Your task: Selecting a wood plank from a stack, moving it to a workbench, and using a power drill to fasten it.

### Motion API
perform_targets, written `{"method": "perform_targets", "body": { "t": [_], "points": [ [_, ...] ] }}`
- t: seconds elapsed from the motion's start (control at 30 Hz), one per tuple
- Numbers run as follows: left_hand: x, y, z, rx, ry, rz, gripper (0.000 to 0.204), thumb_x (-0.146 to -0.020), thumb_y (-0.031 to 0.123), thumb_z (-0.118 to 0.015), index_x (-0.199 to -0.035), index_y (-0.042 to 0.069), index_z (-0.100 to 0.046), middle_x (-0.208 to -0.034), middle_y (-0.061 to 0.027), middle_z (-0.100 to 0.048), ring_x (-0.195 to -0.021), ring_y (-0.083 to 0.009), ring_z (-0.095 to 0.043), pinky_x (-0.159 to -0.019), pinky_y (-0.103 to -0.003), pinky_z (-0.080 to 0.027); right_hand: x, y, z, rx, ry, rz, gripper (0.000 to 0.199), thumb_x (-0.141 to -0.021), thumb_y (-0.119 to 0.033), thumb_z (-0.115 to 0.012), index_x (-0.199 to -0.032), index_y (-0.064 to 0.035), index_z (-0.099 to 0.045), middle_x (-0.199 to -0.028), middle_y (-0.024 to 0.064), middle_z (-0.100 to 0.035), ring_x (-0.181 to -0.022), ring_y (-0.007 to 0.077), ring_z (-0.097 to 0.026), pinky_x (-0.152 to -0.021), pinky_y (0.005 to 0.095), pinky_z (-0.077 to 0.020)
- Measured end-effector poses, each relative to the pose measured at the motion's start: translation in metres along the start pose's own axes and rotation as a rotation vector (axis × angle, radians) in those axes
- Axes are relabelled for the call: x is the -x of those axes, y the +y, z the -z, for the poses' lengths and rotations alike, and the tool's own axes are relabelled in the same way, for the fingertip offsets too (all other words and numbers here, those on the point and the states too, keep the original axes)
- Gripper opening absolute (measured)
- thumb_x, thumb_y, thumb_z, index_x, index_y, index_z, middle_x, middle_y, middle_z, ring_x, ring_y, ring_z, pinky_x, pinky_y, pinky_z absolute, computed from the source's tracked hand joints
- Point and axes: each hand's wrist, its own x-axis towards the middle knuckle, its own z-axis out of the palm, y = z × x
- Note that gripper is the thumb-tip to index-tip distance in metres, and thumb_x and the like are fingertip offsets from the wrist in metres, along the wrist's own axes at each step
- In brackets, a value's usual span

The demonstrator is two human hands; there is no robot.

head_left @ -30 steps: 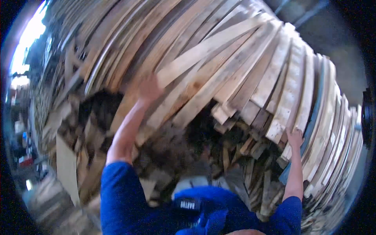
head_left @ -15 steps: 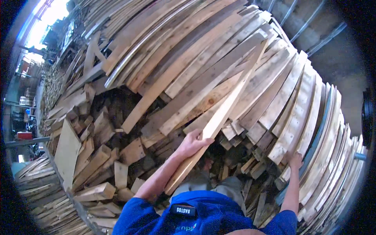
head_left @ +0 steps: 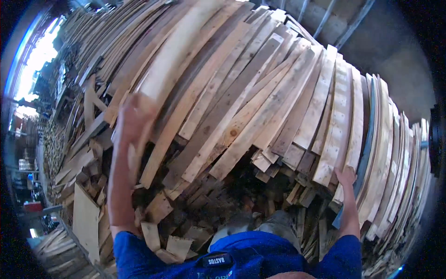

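My left hand [head_left: 136,114] is raised at the upper left, smeared by motion, closed around the lower end of a pale wooden plank [head_left: 174,51]. The plank slants up and away over the stack and is blurred too. Over at the right, my right hand [head_left: 346,176] has its fingers on the lower end of a light plank [head_left: 355,135] in the stack. A dark bluish board [head_left: 370,135] lies just beyond that hand. Around both hands the ends of stacked planks [head_left: 274,116] stick out toward me.
Below the stack, short offcuts [head_left: 158,207] lie jumbled in a dark hollow near my legs. A flat pale panel [head_left: 86,218] leans at the left. Bundled thin strips [head_left: 55,249] lie at the lower left, and metal bars [head_left: 325,18] run overhead at the upper right.
My left hand has swung up and to the left with the plank, away from the middle of the stack. My right hand stays by the same plank ends, and the view has shifted slightly.
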Motion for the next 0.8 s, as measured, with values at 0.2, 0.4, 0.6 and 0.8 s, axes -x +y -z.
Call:
{"method": "perform_targets", "body": {
  "t": [0.2,0.4,0.6,0.8],
  "points": [
    [-0.064,-0.158,-0.061,-0.757,0.578,-0.212,0.050,-0.086,0.033,-0.073,-0.124,0.002,-0.061,-0.118,-0.0198,-0.067,-0.106,-0.0346,-0.065,-0.095,-0.042,-0.050,-0.005,-0.009,0.000,0.040,-0.046,0.014,0.082,-0.083,-0.063,-0.061,-0.136,-0.0005,-0.055,-0.144,0.0217,-0.047,-0.133,0.0372,-0.046,-0.113,0.0582,-0.0289],
    [0.072,-0.204,-0.192,-0.651,-0.284,0.211,0.058,-0.086,0.040,-0.070,-0.127,0.001,-0.059,-0.142,-0.0236,-0.049,-0.128,-0.0383,-0.048,-0.103,-0.048,-0.042,-0.003,0.000,-0.011,0.069,0.014,0.126,0.066,-0.089,-0.058,-0.056,-0.123,-0.0025,-0.064,-0.131,0.0219,-0.057,-0.122,0.0395,-0.055,-0.099,0.0598,-0.0437],
    [0.155,-0.240,-0.193,-0.599,0.086,0.226,0.082,-0.081,0.049,-0.072,-0.142,0.001,-0.045,-0.142,-0.0242,-0.048,-0.133,-0.0403,-0.043,-0.112,-0.052,-0.031,-0.007,-0.014,-0.016,0.167,0.083,0.102,0.066,-0.090,-0.061,-0.054,-0.130,-0.0084,-0.057,-0.135,0.0196,-0.055,-0.123,0.0405,-0.054,-0.097,0.0616,-0.0438],
    [0.132,-0.237,-0.160,-0.521,-0.298,0.593,0.075,-0.071,0.053,-0.077,-0.121,0.001,-0.055,-0.113,-0.0233,-0.066,-0.110,-0.0423,-0.062,-0.096,-0.047,-0.049,0.004,-0.019,0.003,0.125,0.090,0.104,0.068,-0.089,-0.059,-0.057,-0.128,-0.0038,-0.057,-0.131,0.0209,-0.057,-0.122,0.0404,-0.055,-0.097,0.0621,-0.0428]
  ]
}}
